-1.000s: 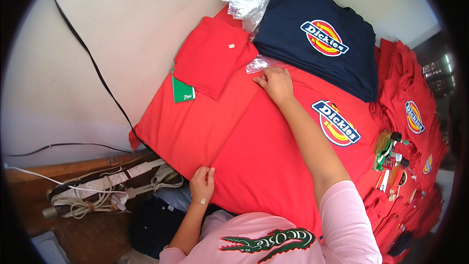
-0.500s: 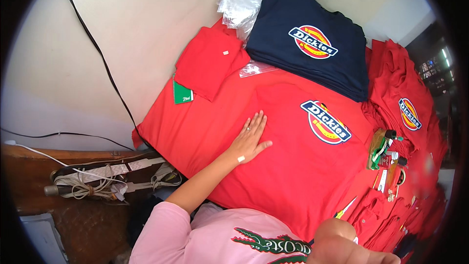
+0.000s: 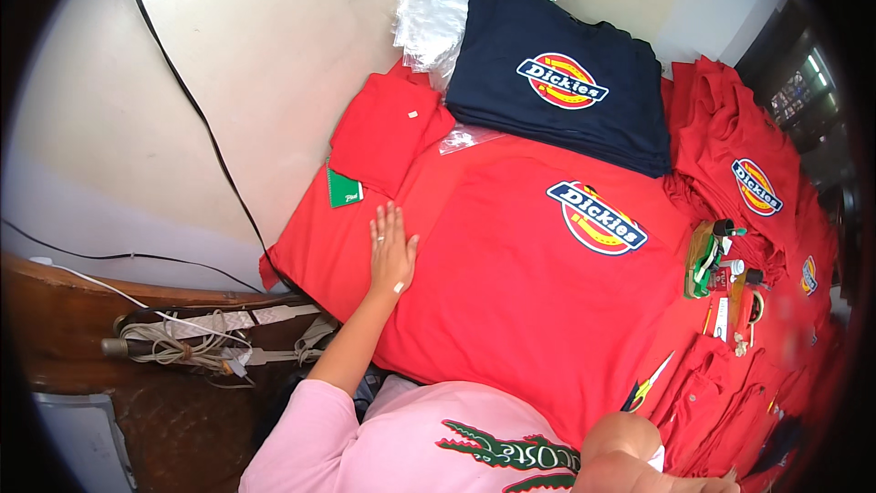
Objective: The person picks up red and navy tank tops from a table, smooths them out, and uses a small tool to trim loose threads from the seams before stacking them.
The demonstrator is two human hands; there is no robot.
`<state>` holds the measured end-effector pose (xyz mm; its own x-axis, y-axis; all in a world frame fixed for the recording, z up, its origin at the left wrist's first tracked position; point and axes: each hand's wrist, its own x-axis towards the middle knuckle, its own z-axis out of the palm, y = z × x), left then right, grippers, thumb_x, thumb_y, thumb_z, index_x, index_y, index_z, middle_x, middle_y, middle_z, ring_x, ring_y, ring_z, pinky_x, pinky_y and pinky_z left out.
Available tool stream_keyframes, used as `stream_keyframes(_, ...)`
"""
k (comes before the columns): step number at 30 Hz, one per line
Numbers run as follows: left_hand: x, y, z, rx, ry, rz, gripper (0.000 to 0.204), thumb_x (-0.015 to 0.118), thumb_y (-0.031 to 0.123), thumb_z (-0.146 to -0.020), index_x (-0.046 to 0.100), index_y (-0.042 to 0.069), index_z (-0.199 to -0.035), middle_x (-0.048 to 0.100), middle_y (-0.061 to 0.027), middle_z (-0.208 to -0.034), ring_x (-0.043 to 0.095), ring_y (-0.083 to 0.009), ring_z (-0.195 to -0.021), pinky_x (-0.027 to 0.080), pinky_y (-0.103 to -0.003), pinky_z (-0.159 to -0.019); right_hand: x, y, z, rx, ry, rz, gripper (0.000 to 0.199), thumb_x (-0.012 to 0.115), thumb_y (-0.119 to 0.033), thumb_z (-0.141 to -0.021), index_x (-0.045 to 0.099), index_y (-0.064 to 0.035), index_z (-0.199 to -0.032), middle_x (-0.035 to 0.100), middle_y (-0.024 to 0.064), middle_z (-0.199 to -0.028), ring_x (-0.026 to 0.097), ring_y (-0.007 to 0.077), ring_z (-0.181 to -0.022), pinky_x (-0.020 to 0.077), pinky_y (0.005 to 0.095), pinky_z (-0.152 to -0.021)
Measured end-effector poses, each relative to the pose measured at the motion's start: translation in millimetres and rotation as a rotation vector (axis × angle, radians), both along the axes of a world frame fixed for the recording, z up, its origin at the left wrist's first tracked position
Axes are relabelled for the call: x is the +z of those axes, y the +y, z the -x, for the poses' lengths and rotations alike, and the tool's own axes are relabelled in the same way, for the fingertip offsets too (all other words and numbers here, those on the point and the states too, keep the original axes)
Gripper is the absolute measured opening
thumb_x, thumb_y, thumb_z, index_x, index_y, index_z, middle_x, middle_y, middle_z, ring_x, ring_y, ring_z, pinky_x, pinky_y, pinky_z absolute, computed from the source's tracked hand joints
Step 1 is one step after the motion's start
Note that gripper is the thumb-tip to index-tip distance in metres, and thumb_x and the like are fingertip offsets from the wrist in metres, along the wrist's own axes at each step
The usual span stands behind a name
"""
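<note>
On the work surface in the head view, a large red T-shirt [image 3: 511, 292] lies spread flat with its round printed emblem up, and the left hand [image 3: 392, 256] rests palm-down on its left part. The fingers [image 3: 387, 224] are stretched out and close together, clamped on nothing, pressing the cloth flat. They point away from the person, toward a green tag [image 3: 344, 190] just beyond the fingertips and a smaller folded red piece [image 3: 388, 128] farther up. The shirt thus lies directly under the fingers and runs off to the right of them.

The right hand shows only as a bare forearm [image 3: 630, 452] at the lower edge; its fingers are out of the frame, so I cannot tell how they stand.

A stack of navy T-shirts [image 3: 557, 82] overlaps the far edge of the red one, with clear plastic bags [image 3: 438, 14] behind it and heaps of red shirts [image 3: 739, 164] at right. As I judge it, a sideways drag of the flat palm could rumple the smooth cloth, and a pull on the shirt could tip the navy stack resting on its edge.
</note>
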<state>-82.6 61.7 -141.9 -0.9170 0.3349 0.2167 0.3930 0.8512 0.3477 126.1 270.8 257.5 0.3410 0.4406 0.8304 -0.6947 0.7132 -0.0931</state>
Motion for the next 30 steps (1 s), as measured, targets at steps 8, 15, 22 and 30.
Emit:
stream_keyframes(8, 6, -32, -27, -0.073, 0.071, -0.192, 0.033, 0.066, 0.014, -0.101, 0.069, 0.004, -0.133, 0.063, -0.0177, -0.138, 0.055, -0.0386, -0.132, 0.041, -0.052, -0.116, -113, 126, -57, -0.414, -0.985, -0.378, 0.08, 0.058, -0.058, -0.108, 0.034, -0.01, -0.167, 0.032, 0.0242, -0.171, 0.051, 0.0398, -0.145, 0.0477, 0.0458, -0.117)
stream_keyframes(15, 8, 45, -23, -0.008, -0.063, -0.318, 0.03, 0.078, 0.027, -0.098, 0.074, 0.006, -0.118, 0.061, -0.0121, -0.134, 0.053, -0.0351, -0.13, 0.039, -0.051, -0.114, -266, 265, -207, -0.28, -0.961, 0.855, 0.02, 0.073, -0.007, -0.102, 0.072, -0.0017, -0.121, 0.073, 0.0058, -0.116, 0.067, 0.0163, -0.107, 0.0532, 0.03, -0.098)
stream_keyframes(22, -17, 70, 47, 0.175, -0.424, -0.415, 0.035, 0.088, 0.028, -0.091, 0.069, 0.003, -0.104, 0.068, -0.0099, -0.115, 0.061, -0.0274, -0.118, 0.044, -0.045, -0.112, -380, 250, -187, -0.072, -1.356, 1.159, 0.024, 0.084, -0.015, -0.095, 0.077, -0.0002, -0.113, 0.077, 0.0033, -0.102, 0.068, 0.0149, -0.091, 0.0544, 0.0286, -0.083)
stream_keyframes(30, 50, 42, 58, 0.088, -1.02, -1.134, 0.033, 0.073, 0.009, -0.102, 0.068, -0.001, -0.133, 0.074, -0.0135, -0.128, 0.068, -0.021, -0.122, 0.051, -0.034, -0.111, -357, 254, -187, 0.257, -0.755, 1.23, 0.018, 0.086, -0.005, -0.088, 0.075, -0.0084, -0.101, 0.074, 0.002, -0.096, 0.068, 0.0165, -0.091, 0.056, 0.0296, -0.086)
